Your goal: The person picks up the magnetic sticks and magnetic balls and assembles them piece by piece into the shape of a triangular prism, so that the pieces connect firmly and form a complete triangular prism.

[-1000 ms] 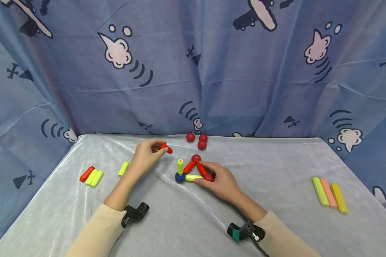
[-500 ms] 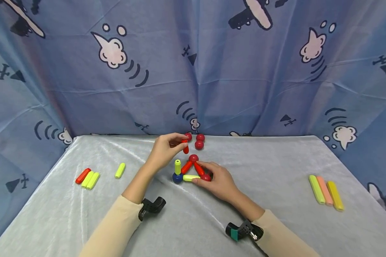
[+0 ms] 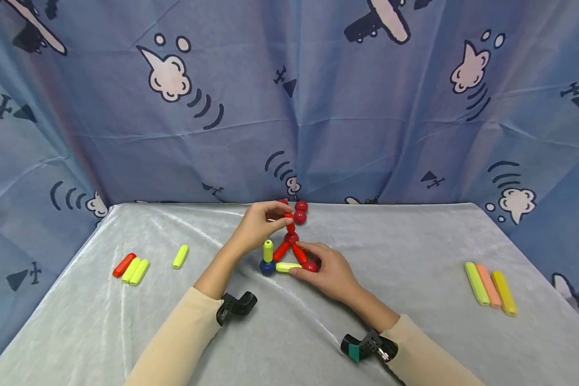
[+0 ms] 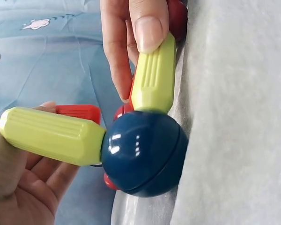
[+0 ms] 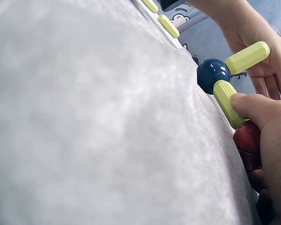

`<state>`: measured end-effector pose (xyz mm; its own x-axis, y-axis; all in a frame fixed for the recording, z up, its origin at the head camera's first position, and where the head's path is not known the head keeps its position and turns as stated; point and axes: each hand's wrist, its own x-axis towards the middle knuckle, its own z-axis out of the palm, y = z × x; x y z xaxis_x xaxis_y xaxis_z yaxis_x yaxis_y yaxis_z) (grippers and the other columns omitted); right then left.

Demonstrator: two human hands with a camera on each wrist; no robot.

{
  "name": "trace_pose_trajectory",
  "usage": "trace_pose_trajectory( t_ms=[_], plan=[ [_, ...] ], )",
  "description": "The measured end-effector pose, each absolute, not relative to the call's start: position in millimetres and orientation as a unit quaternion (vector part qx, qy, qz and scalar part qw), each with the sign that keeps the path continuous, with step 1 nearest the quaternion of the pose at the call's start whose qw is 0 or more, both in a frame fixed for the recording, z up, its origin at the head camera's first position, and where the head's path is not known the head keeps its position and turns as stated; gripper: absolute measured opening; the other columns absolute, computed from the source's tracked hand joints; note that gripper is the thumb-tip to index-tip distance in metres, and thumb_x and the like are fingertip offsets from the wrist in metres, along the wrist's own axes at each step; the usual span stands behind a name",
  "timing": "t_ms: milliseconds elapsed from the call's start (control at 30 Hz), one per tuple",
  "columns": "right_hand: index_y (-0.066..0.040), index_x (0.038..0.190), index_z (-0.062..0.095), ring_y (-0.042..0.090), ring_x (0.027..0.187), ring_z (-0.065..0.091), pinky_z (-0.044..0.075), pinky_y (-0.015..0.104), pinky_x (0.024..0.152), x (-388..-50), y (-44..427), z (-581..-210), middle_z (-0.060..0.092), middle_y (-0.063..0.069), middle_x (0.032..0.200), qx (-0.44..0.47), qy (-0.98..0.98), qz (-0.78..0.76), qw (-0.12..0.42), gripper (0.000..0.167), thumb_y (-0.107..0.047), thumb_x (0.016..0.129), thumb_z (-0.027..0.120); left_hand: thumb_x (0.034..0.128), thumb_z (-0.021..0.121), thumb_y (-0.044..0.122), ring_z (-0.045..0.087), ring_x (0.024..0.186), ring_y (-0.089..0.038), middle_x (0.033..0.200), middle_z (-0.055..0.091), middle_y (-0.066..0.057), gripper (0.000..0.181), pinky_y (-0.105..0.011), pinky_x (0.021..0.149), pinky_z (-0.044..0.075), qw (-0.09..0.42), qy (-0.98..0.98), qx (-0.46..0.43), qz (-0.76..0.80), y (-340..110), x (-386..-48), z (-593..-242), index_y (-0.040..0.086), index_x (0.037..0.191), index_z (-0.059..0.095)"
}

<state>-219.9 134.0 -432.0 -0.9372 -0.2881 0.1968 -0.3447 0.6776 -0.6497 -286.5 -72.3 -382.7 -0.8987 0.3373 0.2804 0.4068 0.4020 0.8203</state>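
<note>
A triangle of rods and balls lies on the table: a blue ball [image 3: 267,267] at left, a red ball [image 3: 291,237] at the back, another red ball [image 3: 311,266] at right. Two red rods and a yellow-green rod [image 4: 155,77] join them. From the blue ball rises a second yellow-green rod [image 3: 268,251]. My left hand [image 3: 260,225] pinches a red rod [image 3: 290,227] upright at the back ball; its lower end appears to touch that ball. My right hand [image 3: 332,273] grips the triangle's right corner, the thumb [image 5: 253,107] on the yellow-green rod; its fingers partly hide the right ball.
Loose red balls [image 3: 299,217] lie behind the triangle, one partly hidden by my left hand. At left are a red rod [image 3: 124,265] and several short yellow-green rods [image 3: 180,257]. Longer rods [image 3: 489,287] lie far right. A patterned curtain [image 3: 289,107] hangs behind the table.
My left hand has carried the red rod rightward, turned it upright and brought it down to the triangle's back ball. My right hand keeps its hold on the corner.
</note>
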Motion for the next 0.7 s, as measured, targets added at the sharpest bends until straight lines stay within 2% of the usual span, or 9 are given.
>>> trace_pose_trajectory(
  t_ms=[333, 567, 700],
  plan=[
    [-0.022, 0.137, 0.064, 0.012, 0.089, 0.058, 0.046, 0.025, 0.072, -219, 135, -430, 0.071, 0.001, 0.115, 0.166, -0.916, 0.365, 0.037, 0.061, -0.044, 0.083, 0.081, 0.0943, 0.071, 0.011, 0.072, 0.1, -0.023, 0.11, 0.076, -0.009, 0.025, -0.035, 0.092, 0.06, 0.003, -0.855, -0.244, -0.458, -66, -289, -380, 0.004, 0.118, 0.073],
    [-0.023, 0.138, 0.064, 0.012, 0.088, 0.057, 0.045, 0.025, 0.071, -219, 135, -431, 0.071, 0.001, 0.115, 0.161, -0.916, 0.366, 0.033, 0.062, -0.045, 0.082, 0.081, 0.0992, 0.066, 0.028, 0.069, 0.109, -0.023, 0.123, 0.072, -0.004, 0.029, -0.042, 0.097, 0.058, 0.005, -0.861, -0.225, -0.456, -74, -284, -375, 0.011, 0.121, 0.073],
    [-0.022, 0.137, 0.064, 0.012, 0.087, 0.057, 0.045, 0.025, 0.071, -219, 135, -434, 0.072, 0.0, 0.115, 0.168, -0.913, 0.37, 0.038, 0.062, -0.045, 0.082, 0.082, 0.0977, 0.067, 0.036, 0.069, 0.108, -0.023, 0.121, 0.072, -0.003, 0.031, -0.042, 0.095, 0.058, 0.014, -0.876, -0.223, -0.427, -81, -272, -367, 0.013, 0.118, 0.074]
  ],
)
